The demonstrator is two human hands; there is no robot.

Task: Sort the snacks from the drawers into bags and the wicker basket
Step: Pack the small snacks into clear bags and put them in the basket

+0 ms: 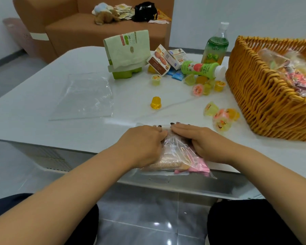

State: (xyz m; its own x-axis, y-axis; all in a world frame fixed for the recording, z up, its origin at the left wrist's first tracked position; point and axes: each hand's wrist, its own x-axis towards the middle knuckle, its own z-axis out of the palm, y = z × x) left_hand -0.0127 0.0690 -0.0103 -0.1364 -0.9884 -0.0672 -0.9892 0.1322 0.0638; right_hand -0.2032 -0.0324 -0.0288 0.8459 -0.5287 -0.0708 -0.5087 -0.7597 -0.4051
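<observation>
Head view: left hand (141, 144) & right hand (201, 142) lie flat, fingers straight and together, pressing the clear plastic zip bag of wafers and pink packets (177, 161) at the white table's (34, 103) near edge. Step looks like sealing. Next: bag loose jelly cups (155, 103); woven wicker basket (265, 96) sits right.

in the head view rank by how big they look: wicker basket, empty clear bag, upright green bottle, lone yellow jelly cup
1. wicker basket, though cut off by the frame edge
2. empty clear bag
3. upright green bottle
4. lone yellow jelly cup
</observation>
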